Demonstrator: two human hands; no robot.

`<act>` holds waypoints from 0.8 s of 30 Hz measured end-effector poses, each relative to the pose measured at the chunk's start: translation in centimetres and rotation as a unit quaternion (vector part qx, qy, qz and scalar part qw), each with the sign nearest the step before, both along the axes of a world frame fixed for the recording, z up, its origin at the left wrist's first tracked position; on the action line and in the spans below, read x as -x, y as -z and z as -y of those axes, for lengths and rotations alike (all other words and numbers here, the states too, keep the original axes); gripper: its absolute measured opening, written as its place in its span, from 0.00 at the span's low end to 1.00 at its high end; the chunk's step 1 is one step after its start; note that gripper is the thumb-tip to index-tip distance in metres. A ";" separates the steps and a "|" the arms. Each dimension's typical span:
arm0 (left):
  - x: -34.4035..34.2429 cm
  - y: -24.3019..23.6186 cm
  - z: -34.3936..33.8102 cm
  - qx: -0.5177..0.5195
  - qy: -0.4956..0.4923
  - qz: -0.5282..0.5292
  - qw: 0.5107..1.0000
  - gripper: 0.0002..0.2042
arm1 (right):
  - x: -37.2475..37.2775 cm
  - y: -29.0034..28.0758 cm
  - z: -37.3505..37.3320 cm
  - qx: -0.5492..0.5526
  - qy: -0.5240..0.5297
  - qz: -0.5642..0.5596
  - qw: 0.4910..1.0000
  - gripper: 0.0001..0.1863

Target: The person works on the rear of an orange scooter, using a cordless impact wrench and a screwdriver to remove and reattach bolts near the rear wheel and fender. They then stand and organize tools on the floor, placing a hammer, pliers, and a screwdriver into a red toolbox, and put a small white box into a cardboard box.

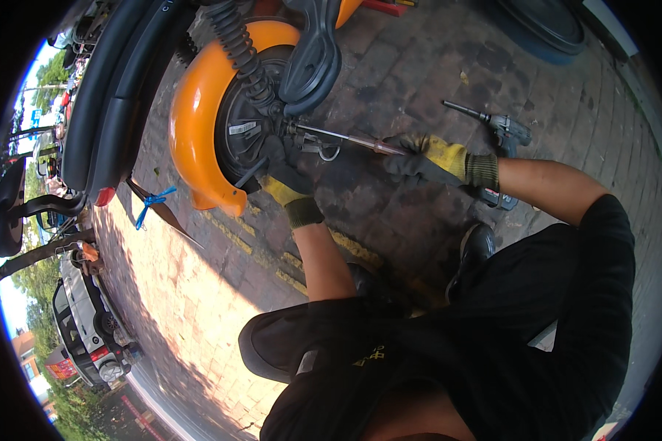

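My right hand (428,160), in a grey and yellow glove, is closed on the handle of a long screwdriver (342,136), whose steel shaft reaches leftward to the hub (248,126) of an orange-fendered scooter wheel. My left hand (279,167), gloved alike, is at the lower side of that hub, fingers bent; what they hold, if anything, is unclear. The orange fender (191,147) curves around the wheel, with a coiled shock absorber (235,44) above the hub. A metal bracket with a loop (324,151) is just below the screwdriver shaft.
A cordless power tool (507,131) with a long socket lies right of my right hand. A black tire (537,33) is at upper right. Black scooter body panels (103,110) and a blue tie (154,202) are at left. A parked car (88,316) stands beyond on sunlit paving.
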State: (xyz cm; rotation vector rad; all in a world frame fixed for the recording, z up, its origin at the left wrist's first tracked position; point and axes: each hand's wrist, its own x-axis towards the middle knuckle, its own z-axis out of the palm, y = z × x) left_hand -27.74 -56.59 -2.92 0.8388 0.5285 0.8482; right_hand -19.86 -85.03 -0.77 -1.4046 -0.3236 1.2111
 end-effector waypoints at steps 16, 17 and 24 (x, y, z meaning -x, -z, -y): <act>0.0 1.2 -0.7 0.010 -0.042 -0.032 0.999 0.16 | 0.0 -0.1 0.1 -0.001 -0.017 0.039 0.999 0.26; 0.0 1.1 -0.5 0.015 -0.049 -0.037 0.998 0.15 | -0.2 -0.1 0.0 0.001 -0.022 0.045 0.999 0.26; 0.4 1.0 -0.6 -0.003 -0.021 -0.035 0.999 0.18 | 0.4 -2.6 -0.3 0.018 -0.009 -0.008 1.000 0.29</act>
